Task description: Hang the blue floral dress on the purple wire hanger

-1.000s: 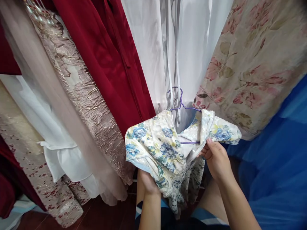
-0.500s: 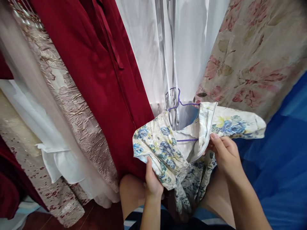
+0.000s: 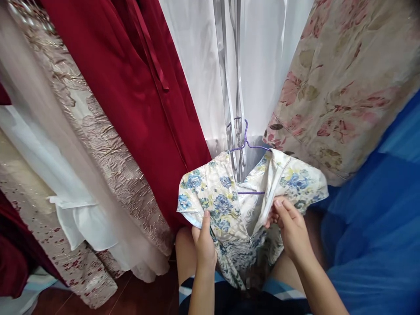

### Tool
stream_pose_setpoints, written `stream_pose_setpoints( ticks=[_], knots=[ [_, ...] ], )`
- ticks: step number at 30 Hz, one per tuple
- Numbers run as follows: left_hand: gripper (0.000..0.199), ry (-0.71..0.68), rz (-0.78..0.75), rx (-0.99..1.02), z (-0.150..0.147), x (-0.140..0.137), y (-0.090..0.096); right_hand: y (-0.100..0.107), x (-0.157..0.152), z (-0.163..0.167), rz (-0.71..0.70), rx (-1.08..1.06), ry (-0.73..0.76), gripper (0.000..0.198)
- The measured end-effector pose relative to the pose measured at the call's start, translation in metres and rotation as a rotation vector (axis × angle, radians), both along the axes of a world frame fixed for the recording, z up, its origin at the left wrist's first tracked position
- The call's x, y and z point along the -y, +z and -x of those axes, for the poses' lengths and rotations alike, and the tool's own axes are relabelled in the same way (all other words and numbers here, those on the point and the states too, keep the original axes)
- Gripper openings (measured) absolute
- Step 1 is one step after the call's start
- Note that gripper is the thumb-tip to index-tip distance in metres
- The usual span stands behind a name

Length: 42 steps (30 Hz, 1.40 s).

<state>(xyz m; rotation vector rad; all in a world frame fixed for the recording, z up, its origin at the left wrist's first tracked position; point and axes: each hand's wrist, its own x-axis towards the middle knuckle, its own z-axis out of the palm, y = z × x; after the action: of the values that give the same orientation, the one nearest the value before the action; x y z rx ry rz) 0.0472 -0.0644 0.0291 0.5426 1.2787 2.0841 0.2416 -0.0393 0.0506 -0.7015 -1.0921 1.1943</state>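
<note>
A cream dress with blue flowers hangs on a thin purple hanger in front of me. Its neckline gapes in a V, with the hanger's lower bar showing through. My left hand grips the side of the dress just below the left sleeve, thumb on top. With thumb and fingers, my right hand pinches the right neckline edge, which is folded over so the pale inner side shows. The lower part of the dress bunches between my knees.
Behind the hanger hang white cloth and long grey-white straps. Dark red cloth and a textured pink-gold garment are on the left. Pink-flowered cloth and blue fabric hang on the right. Reddish floor shows below.
My right hand has moved left and slightly down, drawing the neckline edge inward. The right sleeve, stretched out sideways before, now falls closer in. My left hand keeps its hold.
</note>
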Motion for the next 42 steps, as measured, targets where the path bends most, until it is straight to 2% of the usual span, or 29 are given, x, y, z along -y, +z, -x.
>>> stream_pose_setpoints(
  ticks=[6,11,14,19,21,23,25,26,28,30,32,34,37,42],
  knots=[
    [0.051,-0.001,0.0,-0.132,0.013,0.007,-0.005,-0.034,0.028,0.037,0.002,0.14,-0.153,0.023],
    [0.048,-0.036,-0.03,-0.143,0.014,0.009,-0.007,-0.068,0.022,0.052,0.097,0.49,-0.075,0.028],
    [0.05,-0.05,-0.04,-0.111,0.009,0.008,-0.007,-0.075,0.013,0.054,0.099,0.614,-0.031,0.025],
    [0.048,-0.033,-0.051,-0.112,-0.002,0.001,-0.003,-0.07,0.004,0.049,0.063,0.632,0.017,0.02],
    [0.046,0.044,-0.06,-0.178,-0.001,-0.002,-0.001,-0.068,0.003,0.045,0.069,0.603,0.04,0.021],
    [0.048,0.224,-0.122,-0.301,0.003,-0.003,-0.002,-0.065,0.006,0.039,0.082,0.572,0.084,0.022],
    [0.047,0.386,-0.209,-0.47,0.007,0.0,-0.009,-0.061,0.012,0.034,0.104,0.554,0.129,0.02],
    [0.045,0.405,-0.244,-0.554,0.007,0.003,-0.016,-0.059,0.016,0.032,0.118,0.553,0.148,0.019],
    [0.037,0.319,-0.298,-0.683,-0.001,0.014,-0.033,-0.054,0.024,0.028,0.136,0.566,0.184,0.016],
    [0.034,0.152,-0.295,-0.741,-0.016,0.029,-0.053,-0.049,0.033,0.025,0.123,0.616,0.219,0.015],
    [0.035,-0.008,-0.233,-0.747,-0.033,0.043,-0.07,-0.043,0.04,0.023,0.081,0.7,0.248,0.014],
    [0.026,-0.167,-0.152,-0.755,-0.043,0.051,-0.081,-0.038,0.046,0.02,0.034,0.793,0.255,0.014],
    [0.004,-0.312,-0.126,-0.803,-0.045,0.051,-0.084,-0.03,0.048,0.016,-0.033,0.885,0.231,0.014],
    [0.015,-0.335,-0.148,-0.995,-0.033,0.046,-0.072,-0.01,0.034,0.001,-0.208,0.948,0.164,0.014]
  ],
)
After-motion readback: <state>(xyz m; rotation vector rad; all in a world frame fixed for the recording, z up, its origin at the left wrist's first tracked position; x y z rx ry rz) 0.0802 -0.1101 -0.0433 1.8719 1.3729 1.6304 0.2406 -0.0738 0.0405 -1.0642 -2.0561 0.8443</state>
